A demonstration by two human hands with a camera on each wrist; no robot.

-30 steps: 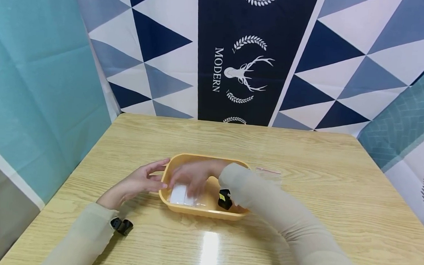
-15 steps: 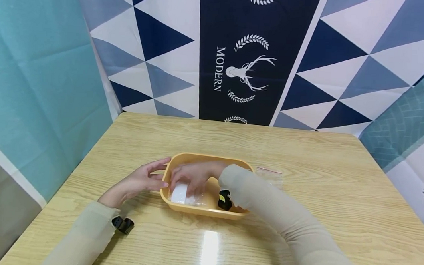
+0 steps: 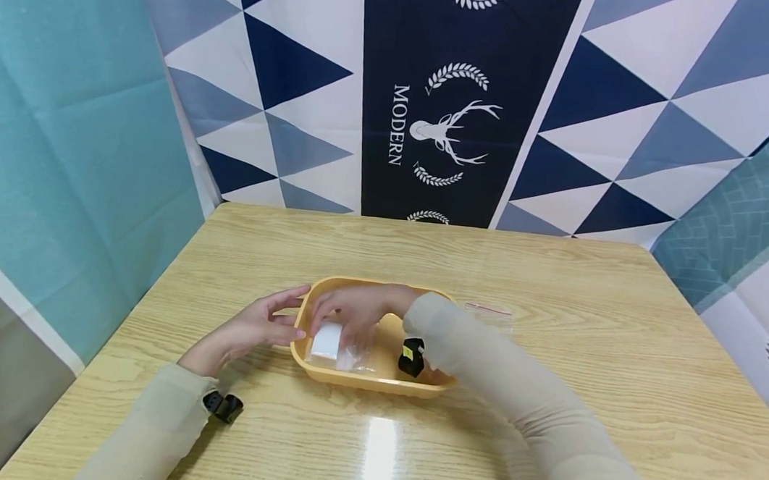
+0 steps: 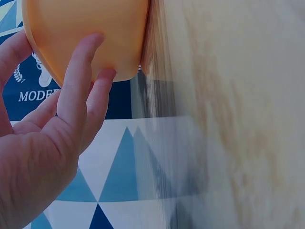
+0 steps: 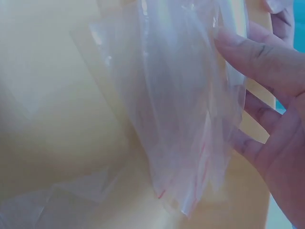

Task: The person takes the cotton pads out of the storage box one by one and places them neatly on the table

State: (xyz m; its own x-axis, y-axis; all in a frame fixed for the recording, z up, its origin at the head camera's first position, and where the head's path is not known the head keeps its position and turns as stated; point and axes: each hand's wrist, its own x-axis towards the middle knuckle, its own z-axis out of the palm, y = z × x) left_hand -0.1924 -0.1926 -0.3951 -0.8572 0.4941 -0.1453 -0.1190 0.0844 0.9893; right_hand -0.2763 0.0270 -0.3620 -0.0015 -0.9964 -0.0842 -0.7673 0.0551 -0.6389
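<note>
A shallow orange plastic bin (image 3: pixel 377 387) sits on the table in the head view. My left hand (image 3: pixel 249 331) holds its left end, thumb at the rim and fingers against the outer wall (image 4: pixel 109 28). My right hand (image 3: pixel 358 307) reaches inside the bin and pinches several clear zip-lock bags (image 5: pixel 176 95) with red seal lines, thumb in front and fingers behind. Among the bags at the bin's left end lies a white rectangular piece (image 3: pixel 326 340); whether it is inside a bag, I cannot tell. More clear plastic (image 5: pixel 71 195) lies below, blurred.
One clear zip-lock bag (image 3: pixel 488 316) lies flat on the wooden table (image 3: pixel 549 336) just right of the bin. Black cameras are strapped to the left wrist (image 3: pixel 222 407) and right wrist (image 3: pixel 411 357). A patterned cloth (image 3: pixel 299 119) hangs behind the table.
My right hand has shifted slightly up and right inside the bin, and more of the white piece shows. The left hand keeps its place on the bin's end.
</note>
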